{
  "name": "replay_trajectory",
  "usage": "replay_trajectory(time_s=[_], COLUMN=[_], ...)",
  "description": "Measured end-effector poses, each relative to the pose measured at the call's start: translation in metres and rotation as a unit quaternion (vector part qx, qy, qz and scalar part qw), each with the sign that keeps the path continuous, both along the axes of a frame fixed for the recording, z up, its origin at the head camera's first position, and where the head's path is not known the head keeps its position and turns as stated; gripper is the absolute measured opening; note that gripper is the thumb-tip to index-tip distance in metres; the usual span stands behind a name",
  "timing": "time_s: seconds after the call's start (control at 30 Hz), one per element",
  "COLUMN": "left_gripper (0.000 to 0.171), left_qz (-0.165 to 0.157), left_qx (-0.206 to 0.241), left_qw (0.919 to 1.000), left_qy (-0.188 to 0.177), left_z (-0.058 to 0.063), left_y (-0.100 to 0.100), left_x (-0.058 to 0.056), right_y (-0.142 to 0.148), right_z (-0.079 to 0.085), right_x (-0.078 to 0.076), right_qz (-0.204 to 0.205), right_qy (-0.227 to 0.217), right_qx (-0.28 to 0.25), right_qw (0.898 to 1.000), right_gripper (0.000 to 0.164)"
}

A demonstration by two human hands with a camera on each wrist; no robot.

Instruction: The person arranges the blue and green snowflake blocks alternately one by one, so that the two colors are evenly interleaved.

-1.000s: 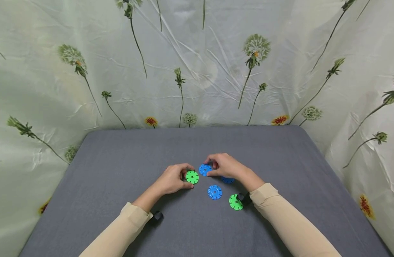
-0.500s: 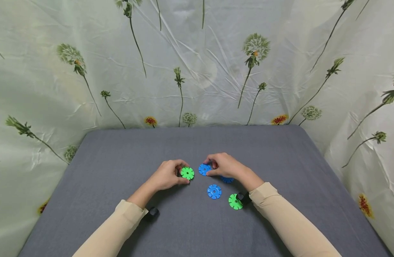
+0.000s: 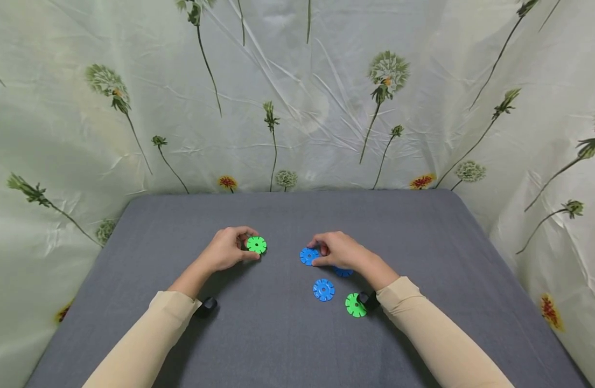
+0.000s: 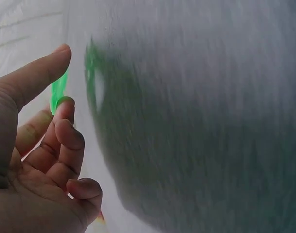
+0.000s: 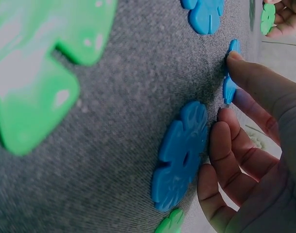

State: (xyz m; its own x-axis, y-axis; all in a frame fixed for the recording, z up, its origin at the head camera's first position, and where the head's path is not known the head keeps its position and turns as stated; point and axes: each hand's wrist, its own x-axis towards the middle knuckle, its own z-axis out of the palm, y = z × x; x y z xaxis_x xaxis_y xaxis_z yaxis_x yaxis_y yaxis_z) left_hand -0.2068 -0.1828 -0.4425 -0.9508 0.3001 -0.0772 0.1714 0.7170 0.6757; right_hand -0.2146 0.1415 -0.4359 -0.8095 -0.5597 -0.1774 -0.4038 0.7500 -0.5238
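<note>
In the head view my left hand [image 3: 225, 250] pinches a green notched plastic disc [image 3: 257, 245] by its edge, thumb on the near side. The left wrist view shows that green disc [image 4: 59, 92] edge-on between thumb and fingertip, close over the cloth. My right hand [image 3: 344, 251] holds the rim of a blue notched disc [image 3: 307, 256] between thumb and index finger; its other fingers curl loosely. Partly hidden beneath this hand is another blue disc [image 3: 344, 272], seen more fully as a blue disc [image 5: 181, 158] in the right wrist view.
A third blue disc [image 3: 323, 290] lies nearer the front, and a green disc [image 3: 355, 305] sits partly under the black wrist camera [image 3: 369, 299]. The right wrist view shows one more green piece [image 5: 171, 222] at its bottom edge. Grey cloth [image 3: 278, 334] covers the table; a flowered curtain [image 3: 316, 97] hangs behind.
My left hand has carried the green disc leftward and farther back, away from the blue disc. My right hand stays at the blue disc, practically still.
</note>
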Motion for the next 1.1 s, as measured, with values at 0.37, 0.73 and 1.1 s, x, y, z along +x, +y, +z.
replay_trajectory(time_s=[0.37, 0.73, 1.1], left_gripper=[0.048, 0.048, 0.053], left_qz=[0.013, 0.012, 0.007], left_qx=[-0.012, -0.031, -0.017], left_qw=[0.9998, 0.9994, 0.9989], left_qy=[-0.009, -0.013, -0.044], left_z=[-0.009, -0.011, -0.008], left_y=[-0.023, -0.025, -0.026], left_x=[-0.012, -0.017, -0.02], right_y=[0.0, -0.001, 0.0], right_z=[0.001, 0.0, 0.0], right_x=[0.002, 0.002, 0.003], right_qz=[-0.001, -0.004, -0.006], right_qy=[-0.001, 0.005, 0.002], right_qx=[0.002, 0.012, 0.003], right_qw=[1.0, 1.0, 1.0], right_gripper=[0.033, 0.033, 0.034])
